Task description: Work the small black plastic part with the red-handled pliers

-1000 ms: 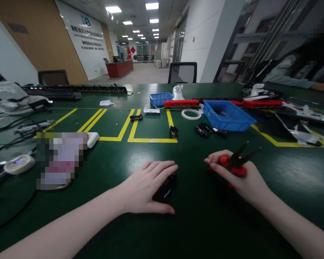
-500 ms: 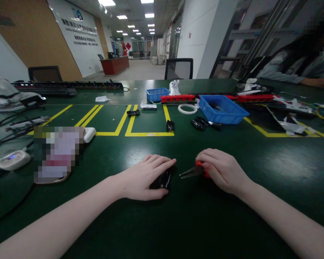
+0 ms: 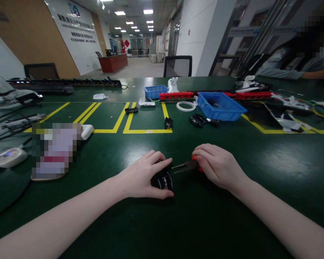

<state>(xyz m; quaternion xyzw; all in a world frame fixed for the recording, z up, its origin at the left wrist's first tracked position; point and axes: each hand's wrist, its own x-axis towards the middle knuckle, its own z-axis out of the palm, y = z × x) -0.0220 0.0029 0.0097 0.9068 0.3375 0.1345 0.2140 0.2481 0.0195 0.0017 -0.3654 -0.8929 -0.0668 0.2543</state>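
My left hand (image 3: 144, 175) grips a small black plastic part (image 3: 163, 180) on the green table (image 3: 178, 223), thumb below it and fingers curled over its top. My right hand (image 3: 218, 165) is closed around the red handles of a pair of needle-nose pliers (image 3: 185, 166). The dark jaws of the pliers point left, and their tips reach almost to the black part and my left fingertips. Most of the red handles are hidden under my right hand.
Beyond my hands lie yellow floor-tape lines (image 3: 147, 131), loose black parts (image 3: 168, 123), a large blue bin (image 3: 220, 106), a small blue bin (image 3: 154, 91), a red strip (image 3: 176, 95) and a white tape ring (image 3: 186, 105). Cables and white devices (image 3: 8, 157) crowd the left. A seated person (image 3: 294, 61) is at the far right.
My right hand turned the pliers from pointing up and right to pointing left, then brought them close to the black part. My left hand went from flat over the part to curled around it.
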